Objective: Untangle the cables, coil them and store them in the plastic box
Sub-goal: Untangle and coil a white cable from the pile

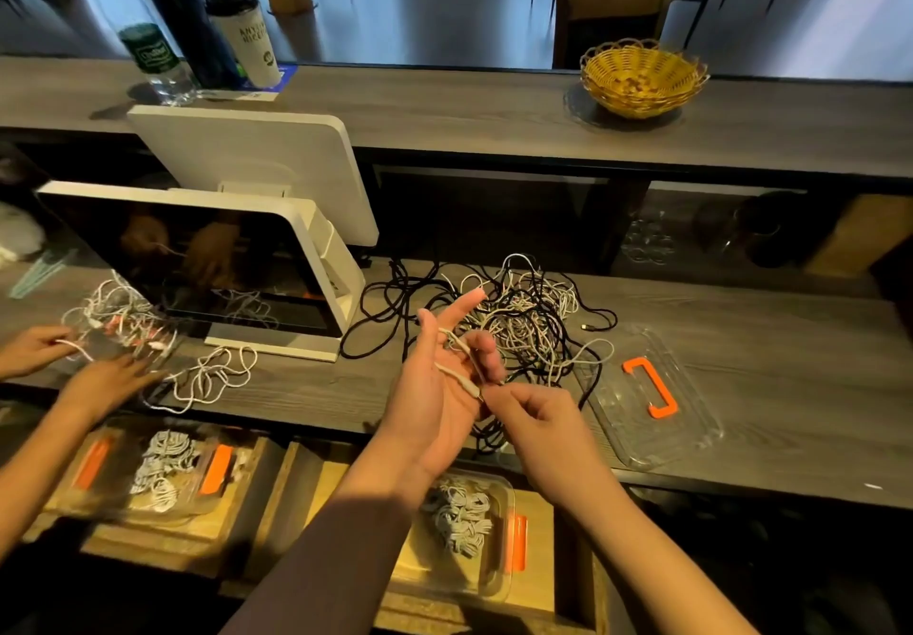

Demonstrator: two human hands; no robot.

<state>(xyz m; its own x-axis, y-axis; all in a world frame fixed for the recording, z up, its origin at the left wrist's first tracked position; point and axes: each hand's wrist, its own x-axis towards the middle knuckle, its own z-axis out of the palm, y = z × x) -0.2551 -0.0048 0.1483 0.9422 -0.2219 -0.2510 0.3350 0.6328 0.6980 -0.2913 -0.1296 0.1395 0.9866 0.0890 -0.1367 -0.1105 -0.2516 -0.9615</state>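
A tangle of black and white cables [523, 323] lies on the grey wooden counter. My left hand [439, 387] is raised above the counter's front edge, palm up and fingers spread, with a white cable [457, 370] wound across its fingers. My right hand [536, 417] pinches the end of that cable next to the left palm. Below the counter, a clear plastic box [486, 580] with orange clips holds several coiled white cables [459, 516]. The box's clear lid [691, 417] with an orange handle lies on the counter to the right.
Another person's hands [94, 372] work on a second white cable tangle [118, 318] at the left, above a second box of coils [163, 466]. A white point-of-sale screen [207, 259] stands on the counter. A yellow basket [642, 76], bottles and a cup [247, 37] sit on the upper ledge.
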